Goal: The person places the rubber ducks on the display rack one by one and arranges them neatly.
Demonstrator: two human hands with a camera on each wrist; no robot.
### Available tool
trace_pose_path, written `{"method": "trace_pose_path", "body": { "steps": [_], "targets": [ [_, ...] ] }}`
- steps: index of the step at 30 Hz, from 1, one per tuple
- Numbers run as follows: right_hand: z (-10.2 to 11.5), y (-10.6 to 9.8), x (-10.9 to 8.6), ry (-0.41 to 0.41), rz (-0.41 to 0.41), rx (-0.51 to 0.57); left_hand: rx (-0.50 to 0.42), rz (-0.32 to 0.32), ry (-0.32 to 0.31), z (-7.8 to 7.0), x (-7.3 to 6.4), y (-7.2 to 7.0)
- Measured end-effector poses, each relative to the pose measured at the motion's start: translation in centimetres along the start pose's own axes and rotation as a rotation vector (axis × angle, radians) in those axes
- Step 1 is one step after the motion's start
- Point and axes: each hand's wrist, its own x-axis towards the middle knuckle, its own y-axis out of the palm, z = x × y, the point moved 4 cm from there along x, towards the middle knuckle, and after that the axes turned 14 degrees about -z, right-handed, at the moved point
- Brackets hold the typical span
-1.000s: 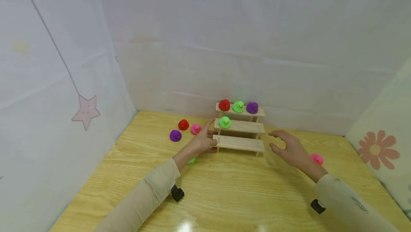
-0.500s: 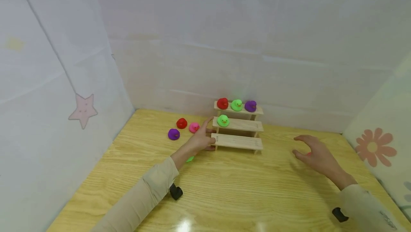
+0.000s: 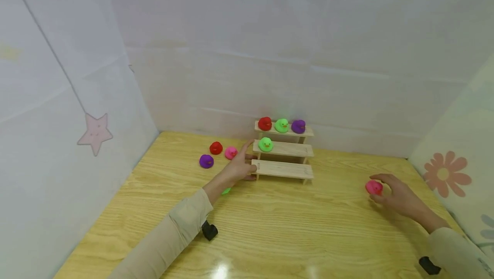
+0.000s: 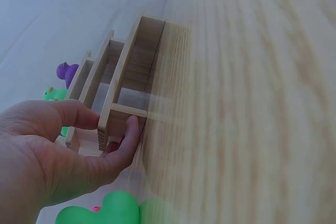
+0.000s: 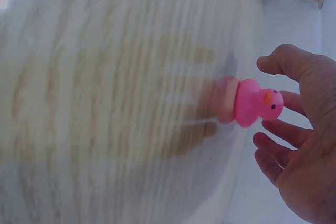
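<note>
At the back middle of the table stands a three-step wooden stand (image 3: 283, 169). My left hand (image 3: 239, 168) grips its left end, thumb and fingers around the lowest step in the left wrist view. Red (image 3: 265, 123), green (image 3: 281, 125) and purple (image 3: 298, 126) toy ducks sit on the top step; another green duck (image 3: 265, 144) is at the left of the middle step. Over to the right, my right hand (image 3: 399, 197) reaches around a pink duck (image 3: 374, 187) on the table. In the right wrist view its fingers are spread, with a gap between thumb and duck.
Left of the stand lie a red duck (image 3: 216, 148), a purple duck (image 3: 206, 161) and a pink duck (image 3: 231, 152). A green duck (image 3: 226, 191) is mostly hidden behind my left wrist. White cloth walls (image 3: 347, 112) border the wooden table (image 3: 293, 232).
My right hand has moved away from beside the stand, rightward to the pink duck. The left hand keeps its hold on the stand. The head view has shifted slightly.
</note>
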Motion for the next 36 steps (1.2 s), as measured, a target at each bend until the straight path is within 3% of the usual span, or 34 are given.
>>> {"method": "trace_pose_path", "body": {
  "steps": [7, 18, 28, 36],
  "targets": [
    [-0.8, 0.3, -0.7, 0.009, -0.016, -0.003, 0.000, 0.006, -0.006, -0.2, -0.3, 0.1],
    [-1.3, 0.7, -1.1, 0.091, 0.002, 0.012, -0.027, 0.021, 0.012, -0.6, -0.6, 0.1],
    [-1.3, 0.8, -0.8, 0.042, -0.048, -0.004, -0.019, 0.026, 0.012, -0.7, -0.7, 0.1],
    [-0.9, 0.8, -0.6, 0.108, -0.028, 0.033, -0.009, 0.025, 0.013, -0.7, -0.5, 0.0]
  ]
}}
